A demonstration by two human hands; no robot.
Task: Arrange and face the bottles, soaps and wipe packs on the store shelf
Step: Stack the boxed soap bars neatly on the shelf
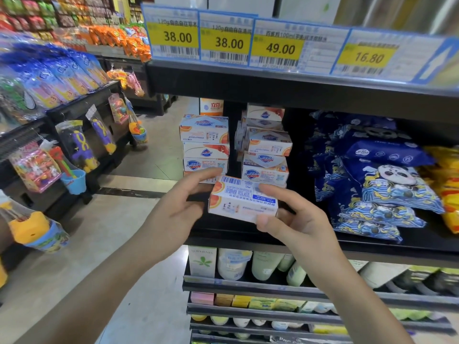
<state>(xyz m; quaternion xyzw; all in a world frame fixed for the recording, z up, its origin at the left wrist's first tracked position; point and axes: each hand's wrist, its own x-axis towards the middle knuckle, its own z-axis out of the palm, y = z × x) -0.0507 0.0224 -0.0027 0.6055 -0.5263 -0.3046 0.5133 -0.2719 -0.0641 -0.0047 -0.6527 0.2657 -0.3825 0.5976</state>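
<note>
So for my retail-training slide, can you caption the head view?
Both hands hold a soap box before two soap stacks beside wipe packs.

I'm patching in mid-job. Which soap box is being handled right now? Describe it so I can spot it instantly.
Find the black shelf under the yellow price tags. In front of its two stacks of soap boxes, one soap box is held off the shelf between the left hand and right hand. Unlike the stacked ones, its barcode side faces up.
</note>
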